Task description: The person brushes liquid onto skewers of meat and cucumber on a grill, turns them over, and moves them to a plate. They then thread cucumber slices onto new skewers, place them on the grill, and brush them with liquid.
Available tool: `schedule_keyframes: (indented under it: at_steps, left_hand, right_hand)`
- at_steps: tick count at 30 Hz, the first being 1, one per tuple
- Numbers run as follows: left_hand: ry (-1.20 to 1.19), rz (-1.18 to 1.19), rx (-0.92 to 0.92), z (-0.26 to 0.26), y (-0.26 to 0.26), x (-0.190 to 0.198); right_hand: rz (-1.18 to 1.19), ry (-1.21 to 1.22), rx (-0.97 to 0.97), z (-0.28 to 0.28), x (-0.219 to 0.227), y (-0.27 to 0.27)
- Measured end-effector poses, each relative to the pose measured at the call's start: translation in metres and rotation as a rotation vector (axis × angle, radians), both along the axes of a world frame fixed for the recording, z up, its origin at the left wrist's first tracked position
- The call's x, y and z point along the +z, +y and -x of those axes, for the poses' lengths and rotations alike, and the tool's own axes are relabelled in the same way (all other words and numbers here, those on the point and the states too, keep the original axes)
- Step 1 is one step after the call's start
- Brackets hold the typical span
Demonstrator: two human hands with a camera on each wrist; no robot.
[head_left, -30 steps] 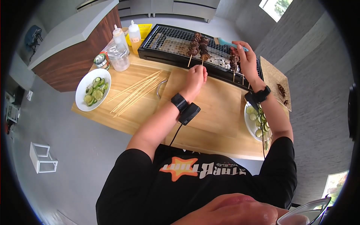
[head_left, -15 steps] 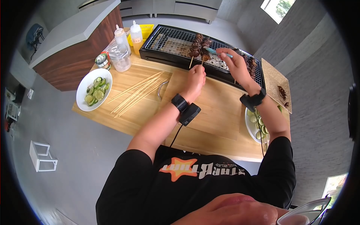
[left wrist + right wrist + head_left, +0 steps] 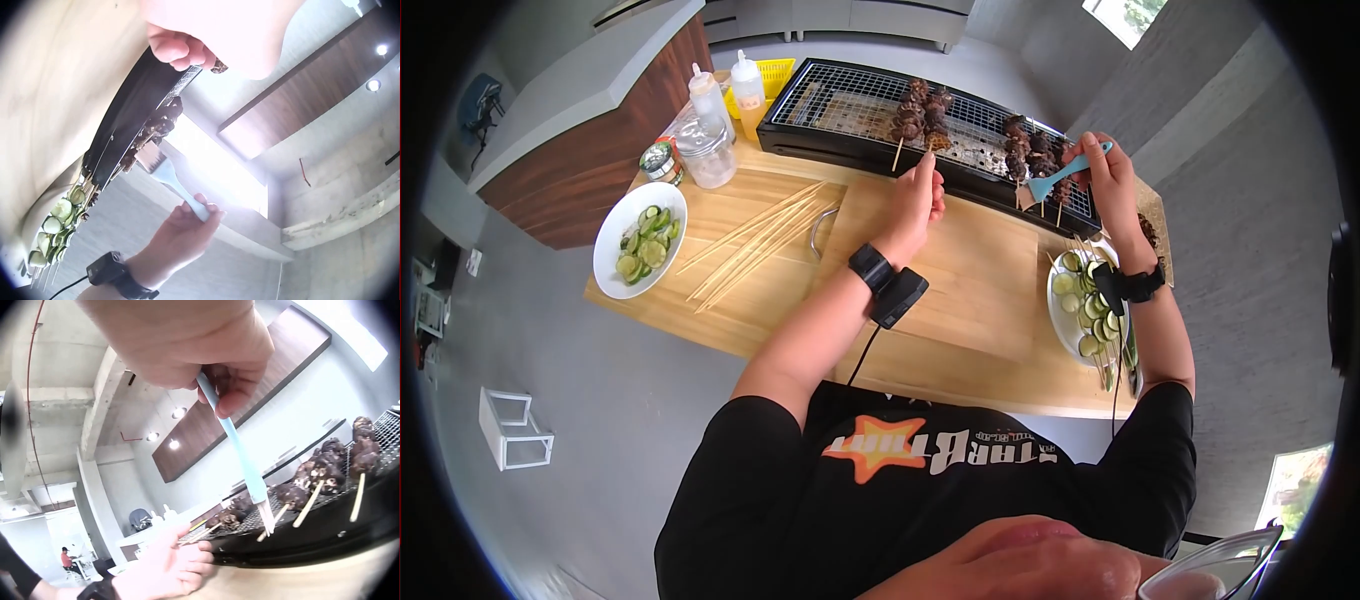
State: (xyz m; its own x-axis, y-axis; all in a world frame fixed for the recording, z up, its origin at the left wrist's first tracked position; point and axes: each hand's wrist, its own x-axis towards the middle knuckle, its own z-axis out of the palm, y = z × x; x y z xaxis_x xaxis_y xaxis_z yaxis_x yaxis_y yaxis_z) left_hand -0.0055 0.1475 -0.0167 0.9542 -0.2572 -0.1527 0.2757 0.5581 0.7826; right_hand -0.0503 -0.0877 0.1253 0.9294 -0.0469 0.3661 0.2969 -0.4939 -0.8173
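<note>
Two hands reach to the grill point(image 3: 830, 150). The right hand point(image 3: 1108, 188) has thumb and fingers clamped on the handle of a blue brush point(image 3: 1068, 180), which slants down beside the right-hand meat skewers point(image 3: 1015, 150). The left hand point(image 3: 908, 215) curls its fingers near another skewer point(image 3: 938, 104); whether it pinches the stick, I cannot tell.

right hand point(image 3: 1112, 185) gripping blue brush point(image 3: 1062, 179), meat skewers point(image 3: 911, 114) on black grill point(image 3: 830, 155)
</note>
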Motion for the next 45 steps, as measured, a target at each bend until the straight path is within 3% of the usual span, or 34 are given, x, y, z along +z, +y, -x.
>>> schedule_keyframes:
  at_steps: [5,9,12,19,22,26,27,35,39,42,45]
  left_hand:
    - [-0.032,-0.066,-0.288,0.001,-0.004,-0.002]
    - [-0.154,-0.011,-0.486,0.001,-0.007,-0.008]
    - [-0.173,-0.046,-0.418,0.006,-0.009,-0.001]
    - [-0.301,-0.035,-0.364,0.011,-0.009,0.005]
    - [-0.302,-0.038,-0.368,0.008,-0.010,0.007]
    - [-0.311,-0.044,-0.399,0.009,-0.008,0.006]
    - [-0.317,-0.044,-0.412,0.008,-0.008,0.004]
    - [-0.295,-0.042,-0.455,0.013,-0.006,0.011]
    - [-0.264,-0.034,-0.438,0.014,-0.009,0.010]
    - [-0.307,-0.042,-0.369,0.012,-0.012,0.003]
    - [-0.364,-0.156,-0.317,0.007,-0.011,-0.001]
  right_hand:
    - [0.057,-0.060,-0.105,-0.003,-0.013,-0.009]
    - [0.028,-0.035,0.013,-0.004,-0.030,-0.002]
    - [-0.033,-0.041,0.092,0.005,-0.024,0.017]
    - [0.049,-0.309,-0.132,-0.027,-0.014,-0.003]
    - [0.253,-0.288,-0.224,-0.046,-0.025,-0.017]
    - [0.421,-0.126,-0.174,-0.043,-0.036,-0.012]
    - [0.482,-0.202,-0.124,-0.040,-0.038,-0.009]
    - [0.232,-0.181,0.092,0.028,-0.027,0.044]
    - [0.006,0.021,0.015,0.032,-0.012,0.040]
    - [-0.027,0.117,-0.002,0.024,-0.014,0.032]
    - [-0.038,0.066,-0.058,0.018,-0.022,0.027]
